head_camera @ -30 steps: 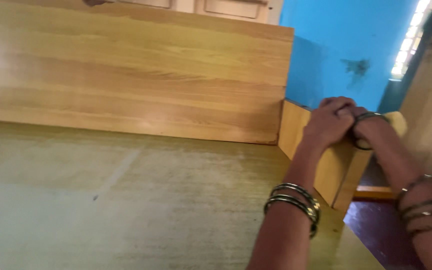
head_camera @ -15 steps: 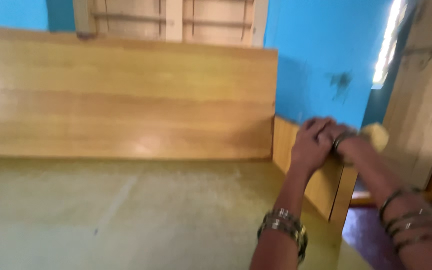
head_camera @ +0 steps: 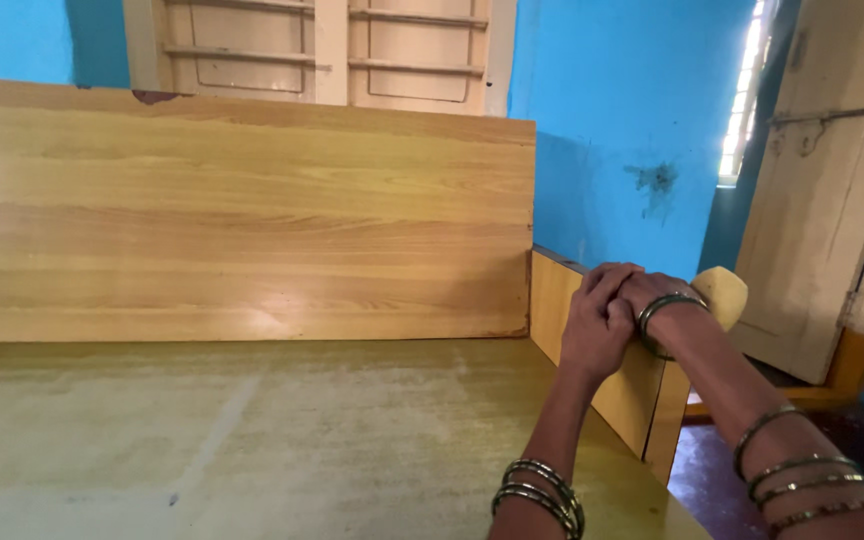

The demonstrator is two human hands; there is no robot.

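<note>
Both my hands rest together on the top edge of the low wooden side board (head_camera: 555, 300) of a bed frame, at the right. My left hand (head_camera: 595, 330) is curled over the board's edge, its fingers lying against my right hand (head_camera: 652, 293), which grips the same edge from the outer side. Both forearms carry dark metal bangles. Just behind my right hand stands a rounded wooden knob (head_camera: 722, 295). The bare wooden platform (head_camera: 252, 430) spreads to the left of my hands.
A tall wooden headboard (head_camera: 242, 220) closes off the far side of the platform. Behind it are a shuttered window (head_camera: 322, 50) and blue walls (head_camera: 622, 120). A pale wooden door (head_camera: 822, 200) stands at the right, above a dark floor (head_camera: 702, 470).
The view has tilted up, so more of the shutters and wall shows. Both hands have stayed clasped on the side board's edge.
</note>
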